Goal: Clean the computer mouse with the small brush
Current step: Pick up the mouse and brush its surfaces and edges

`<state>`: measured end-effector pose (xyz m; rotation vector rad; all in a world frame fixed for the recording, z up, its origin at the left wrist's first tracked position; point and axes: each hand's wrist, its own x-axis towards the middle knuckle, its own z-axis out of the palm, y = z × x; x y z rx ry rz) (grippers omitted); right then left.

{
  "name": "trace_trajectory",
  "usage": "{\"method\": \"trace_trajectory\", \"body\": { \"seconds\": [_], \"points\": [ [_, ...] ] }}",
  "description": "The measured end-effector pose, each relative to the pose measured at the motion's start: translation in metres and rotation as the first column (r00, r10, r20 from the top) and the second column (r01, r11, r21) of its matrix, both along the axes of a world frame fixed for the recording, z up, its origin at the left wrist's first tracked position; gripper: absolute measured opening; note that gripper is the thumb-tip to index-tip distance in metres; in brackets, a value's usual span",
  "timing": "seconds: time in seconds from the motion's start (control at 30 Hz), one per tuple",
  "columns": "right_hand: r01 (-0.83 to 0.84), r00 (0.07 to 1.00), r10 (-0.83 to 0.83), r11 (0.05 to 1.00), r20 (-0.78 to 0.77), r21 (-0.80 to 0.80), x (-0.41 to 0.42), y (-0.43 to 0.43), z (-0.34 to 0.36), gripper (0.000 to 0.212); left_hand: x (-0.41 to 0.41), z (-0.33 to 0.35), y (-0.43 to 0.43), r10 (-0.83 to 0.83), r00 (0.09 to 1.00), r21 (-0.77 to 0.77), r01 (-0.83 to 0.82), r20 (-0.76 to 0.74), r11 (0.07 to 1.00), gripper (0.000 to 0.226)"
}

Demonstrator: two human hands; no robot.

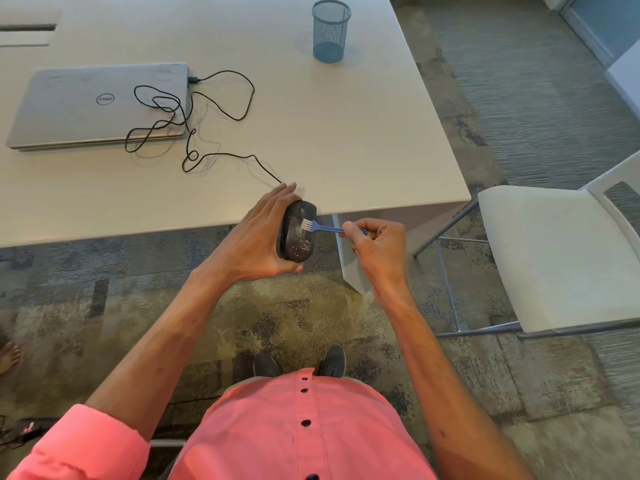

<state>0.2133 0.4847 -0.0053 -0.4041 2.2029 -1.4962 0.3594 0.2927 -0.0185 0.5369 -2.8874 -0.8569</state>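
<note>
- Black mouse [297, 233], speckled with crumbs, sits at frame centre, clamped in the left hand [254, 242] at the counter [346, 133] edge.
- Right hand [375, 244] pinches a blue brush [320, 227], bristles touching the mouse.

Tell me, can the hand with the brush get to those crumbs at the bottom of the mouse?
Probably yes. The right hand holds the brush with its bristles on the mouse. The crumbs lie just below, uncovered; the left hand holds only the mouse's far side.
</note>
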Motion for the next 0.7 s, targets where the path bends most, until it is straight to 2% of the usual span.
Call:
{"method": "trace_trajectory", "body": {
  "seconds": [0.17, 0.33, 0.47, 0.7],
  "points": [
    [0.048, 0.998, -0.044, 0.996, -0.054, 0.076, -0.006, 0.009, -0.001, 0.024, 0.004, -0.003, 0.003, 0.007, 1.0, 0.004, -0.007, 0.003, 1.0, 0.138],
    [0.014, 0.998, -0.015, 1.0, -0.055, -0.016, 0.001, 0.008, 0.005, 0.022, 0.002, -0.003, 0.004, 0.019, 1.0, -0.003, -0.019, -0.008, 1.0, 0.137],
    [-0.034, 0.995, 0.04, 0.997, -0.094, 0.062, 0.01, 0.003, 0.003, 0.022, -0.002, -0.002, 0.004, 0.026, 1.0, -0.001, -0.026, -0.018, 1.0, 0.139],
    [0.045, 0.989, -0.022, 0.986, -0.147, 0.158, -0.002, 0.015, -0.003, 0.023, -0.001, -0.001, 0.003, 0.02, 1.0, 0.009, -0.02, -0.023, 1.0, 0.139]
  ]
}}
